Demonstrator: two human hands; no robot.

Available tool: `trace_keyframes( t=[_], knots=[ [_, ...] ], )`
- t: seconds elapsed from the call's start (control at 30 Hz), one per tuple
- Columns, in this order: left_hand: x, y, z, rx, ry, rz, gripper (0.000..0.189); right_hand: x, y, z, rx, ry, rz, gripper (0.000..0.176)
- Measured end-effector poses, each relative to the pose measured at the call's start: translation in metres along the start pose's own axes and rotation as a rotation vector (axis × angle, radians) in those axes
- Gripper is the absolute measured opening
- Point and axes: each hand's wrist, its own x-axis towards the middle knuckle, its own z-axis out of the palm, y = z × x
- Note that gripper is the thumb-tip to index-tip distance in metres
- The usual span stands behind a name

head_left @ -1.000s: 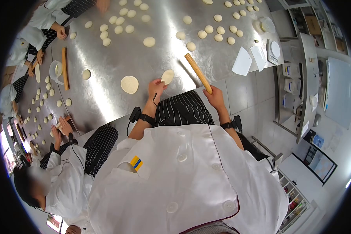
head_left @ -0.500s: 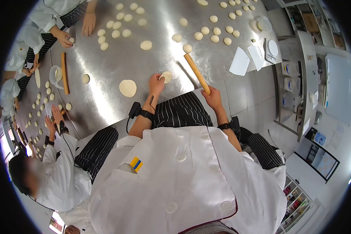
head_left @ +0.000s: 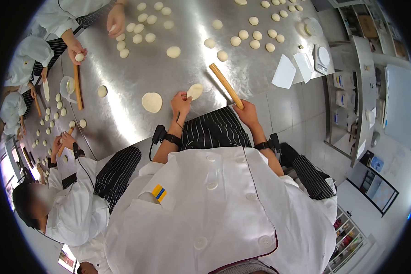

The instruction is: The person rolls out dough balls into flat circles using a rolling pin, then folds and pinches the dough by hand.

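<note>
Dough (head_left: 195, 92) pinched by left hand (head_left: 181, 104) lies apart from right hand (head_left: 246, 113).

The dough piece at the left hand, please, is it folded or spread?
Spread: the dough piece, its edge at the left hand, shows a flat oval without visible folds.

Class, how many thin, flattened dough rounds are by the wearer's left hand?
2: the held round in the left hand, and the loose round on the table, left of that hand. The hand covers one edge; no other round seems hidden.
</note>
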Motion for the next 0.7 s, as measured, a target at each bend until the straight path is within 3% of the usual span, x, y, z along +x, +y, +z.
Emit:
trace_keyframes(
  t=[0.13,0.2,0.3,0.7],
  knots=[
    [-0.002,-0.009,0.003,0.019,0.079,0.061,0.028,0.007,-0.013,0.003,-0.030,-0.100,0.018,0.031],
    [-0.005,-0.002,0.001,0.190,0.097,0.138,0.028,0.010,-0.014,0.006,-0.053,-0.122,0.009,0.031],
    [-0.006,0.002,0.001,0.232,0.144,0.101,0.029,0.014,-0.015,0.009,-0.032,-0.132,-0.014,0.031],
    [-0.011,0.021,-0.010,0.207,0.057,0.261,0.030,0.040,-0.021,0.020,-0.168,-0.189,-0.040,0.032]
  ],
)
